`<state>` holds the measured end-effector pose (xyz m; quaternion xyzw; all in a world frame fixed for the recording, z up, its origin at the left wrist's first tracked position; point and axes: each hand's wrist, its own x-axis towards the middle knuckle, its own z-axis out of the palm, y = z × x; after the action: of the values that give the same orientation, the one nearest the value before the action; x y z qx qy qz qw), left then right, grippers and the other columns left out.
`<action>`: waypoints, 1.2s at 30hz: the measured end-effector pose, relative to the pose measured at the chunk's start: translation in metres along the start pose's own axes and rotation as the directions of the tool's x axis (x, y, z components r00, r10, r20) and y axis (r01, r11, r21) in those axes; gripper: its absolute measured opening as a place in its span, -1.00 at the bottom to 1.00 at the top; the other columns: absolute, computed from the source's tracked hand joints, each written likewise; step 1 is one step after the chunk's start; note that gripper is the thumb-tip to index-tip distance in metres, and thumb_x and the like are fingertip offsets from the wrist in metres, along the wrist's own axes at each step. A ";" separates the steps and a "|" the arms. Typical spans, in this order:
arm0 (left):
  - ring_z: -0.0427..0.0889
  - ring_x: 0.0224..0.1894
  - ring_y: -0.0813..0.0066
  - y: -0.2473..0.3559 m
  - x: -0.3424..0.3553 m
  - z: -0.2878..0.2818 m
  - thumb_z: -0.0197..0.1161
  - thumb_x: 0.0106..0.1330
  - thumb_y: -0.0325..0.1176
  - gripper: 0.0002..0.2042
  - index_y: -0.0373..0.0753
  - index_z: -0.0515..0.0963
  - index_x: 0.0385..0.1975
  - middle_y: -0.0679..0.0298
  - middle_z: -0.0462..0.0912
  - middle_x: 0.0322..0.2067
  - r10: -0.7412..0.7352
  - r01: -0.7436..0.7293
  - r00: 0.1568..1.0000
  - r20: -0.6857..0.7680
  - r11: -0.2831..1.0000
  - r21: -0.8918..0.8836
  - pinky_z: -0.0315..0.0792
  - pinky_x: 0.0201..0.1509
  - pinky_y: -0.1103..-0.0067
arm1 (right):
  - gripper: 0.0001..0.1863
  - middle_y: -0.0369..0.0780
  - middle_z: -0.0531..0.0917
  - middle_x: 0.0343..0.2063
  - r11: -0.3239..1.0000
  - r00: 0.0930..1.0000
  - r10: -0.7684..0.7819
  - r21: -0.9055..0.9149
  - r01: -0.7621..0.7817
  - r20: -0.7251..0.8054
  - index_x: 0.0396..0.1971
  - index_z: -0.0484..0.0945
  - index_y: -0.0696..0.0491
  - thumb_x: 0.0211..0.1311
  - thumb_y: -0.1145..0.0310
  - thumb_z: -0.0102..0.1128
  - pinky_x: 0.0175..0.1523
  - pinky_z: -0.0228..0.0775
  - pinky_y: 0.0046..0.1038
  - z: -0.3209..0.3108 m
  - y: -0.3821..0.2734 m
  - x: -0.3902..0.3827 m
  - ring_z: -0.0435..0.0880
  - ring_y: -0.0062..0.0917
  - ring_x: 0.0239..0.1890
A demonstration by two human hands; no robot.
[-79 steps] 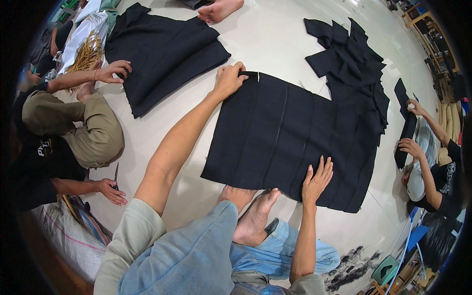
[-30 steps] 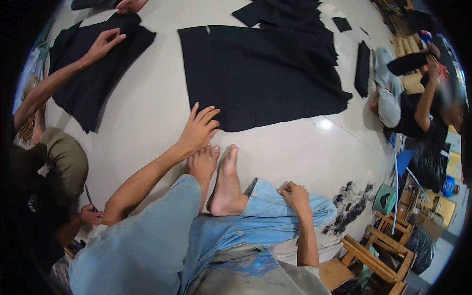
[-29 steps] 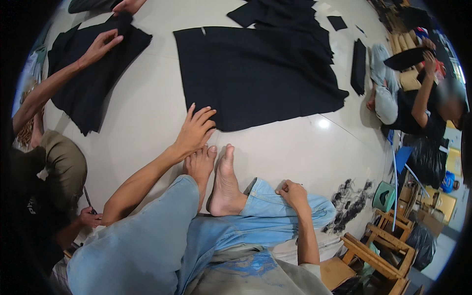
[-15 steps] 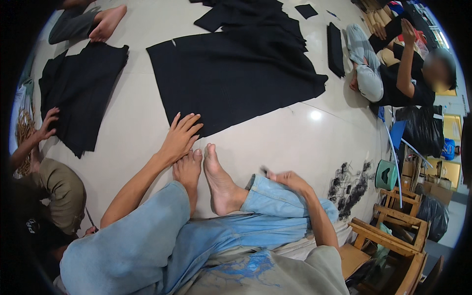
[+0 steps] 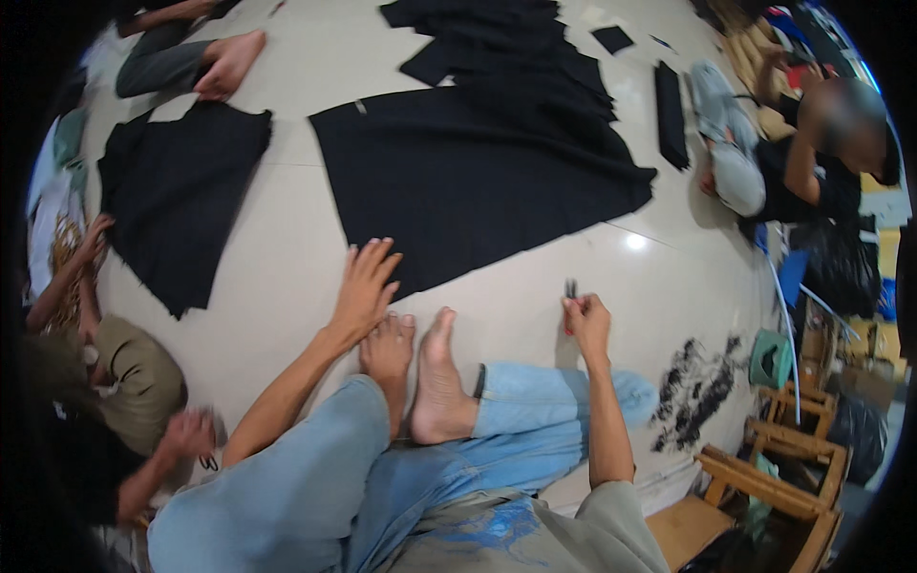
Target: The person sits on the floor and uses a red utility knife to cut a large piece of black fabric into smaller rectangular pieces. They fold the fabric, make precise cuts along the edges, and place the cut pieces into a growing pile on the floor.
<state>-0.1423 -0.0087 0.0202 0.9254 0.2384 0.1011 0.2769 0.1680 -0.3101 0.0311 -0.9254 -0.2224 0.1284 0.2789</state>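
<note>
Our left hand [image 5: 366,291] lies with fingers spread over the near left corner of the black cloth [image 5: 468,181], which is laid out on the pale floor [image 5: 516,301] ahead of our feet [image 5: 389,351]. Our right hand [image 5: 588,323] pinches a small red-handled tool [image 5: 570,288], dark tip pointing away from us. On our grey shirt [image 5: 597,530] we see a blue print [image 5: 501,523], its detail too unclear to read; a pale mark [image 5: 60,411] on the co-worker's black shirt [image 5: 81,468] at left is blurred too.

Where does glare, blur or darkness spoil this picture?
Head view: lamp-like glare on the pale floor; head view, lower left: a co-worker's hand smeared; head view, centre: black cloth showing little detail; head view: corners black.
</note>
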 end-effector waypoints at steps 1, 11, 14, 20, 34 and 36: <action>0.12 0.50 0.08 0.000 -0.001 0.000 0.18 0.37 -0.38 -0.54 -0.28 0.42 0.27 0.06 0.26 0.41 0.027 -0.027 0.999 -0.034 1.000 -0.004 -0.13 0.57 0.09 | -0.67 -0.14 0.66 -0.57 0.996 0.995 0.076 0.035 -0.079 0.067 -0.32 0.53 0.21 0.26 0.22 0.37 -0.43 0.43 -0.41 0.003 -0.006 0.000 0.63 -0.47 -0.56; 0.32 0.35 0.17 0.014 -0.001 -0.015 0.21 0.38 -0.28 -0.63 -0.20 0.57 0.15 0.19 0.38 0.35 0.027 -0.026 0.996 0.080 1.000 -0.015 0.16 0.39 0.24 | -0.66 -0.09 0.72 -0.24 0.539 0.910 -0.191 0.814 -0.216 0.368 0.06 0.43 0.20 0.49 0.27 0.15 -0.02 0.60 -0.42 0.090 -0.135 0.012 0.74 -0.49 -0.25; 0.38 0.28 0.16 0.027 -0.006 -0.020 0.22 0.37 -0.28 -0.67 -0.23 0.61 0.07 0.15 0.43 0.30 0.021 -0.020 0.995 0.094 1.000 -0.013 0.22 0.33 0.26 | -0.71 -0.12 0.72 -0.29 0.537 0.915 0.055 0.761 -0.365 0.400 -0.04 0.52 0.22 0.53 0.27 0.08 -0.12 0.64 -0.47 0.102 -0.143 0.046 0.75 -0.48 -0.33; 0.43 0.23 0.22 0.042 0.030 -0.018 0.20 0.35 -0.38 -0.68 -0.21 0.59 0.10 0.18 0.47 0.27 0.131 -0.105 0.971 0.200 0.985 -0.137 0.30 0.26 0.33 | -0.70 -0.26 0.68 -0.42 0.599 0.922 0.004 0.737 -0.311 0.386 -0.02 0.54 0.16 0.57 0.22 0.00 -0.30 0.57 -0.56 0.091 -0.126 0.059 0.69 -0.60 -0.46; 0.47 0.11 0.39 0.073 0.157 0.013 0.44 0.07 -0.28 -0.73 0.00 0.75 -0.17 0.42 0.64 -0.02 0.515 -0.862 0.261 0.816 0.505 -0.042 0.31 0.15 0.39 | -0.46 -0.44 0.36 -0.55 0.326 0.764 0.223 0.692 -0.644 0.606 -0.01 0.52 0.13 0.59 -0.09 -0.18 -0.56 0.03 -0.69 0.050 -0.100 -0.115 0.21 -0.81 -0.62; 0.47 0.10 0.40 0.069 0.162 0.012 0.50 0.00 -0.19 -0.76 -0.01 0.78 -0.30 0.45 0.66 -0.20 0.502 -0.749 0.328 0.800 0.654 -0.104 0.30 0.14 0.34 | -0.47 -0.45 0.34 -0.58 0.370 0.742 0.161 0.657 -0.657 0.651 -0.04 0.55 0.15 0.58 -0.06 -0.11 -0.59 -0.02 -0.71 0.056 -0.106 -0.108 0.17 -0.83 -0.66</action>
<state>0.0282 0.0154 0.0584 0.9183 -0.2739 -0.2421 0.1518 0.0179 -0.2578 0.0586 -0.6171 0.0586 0.5147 0.5924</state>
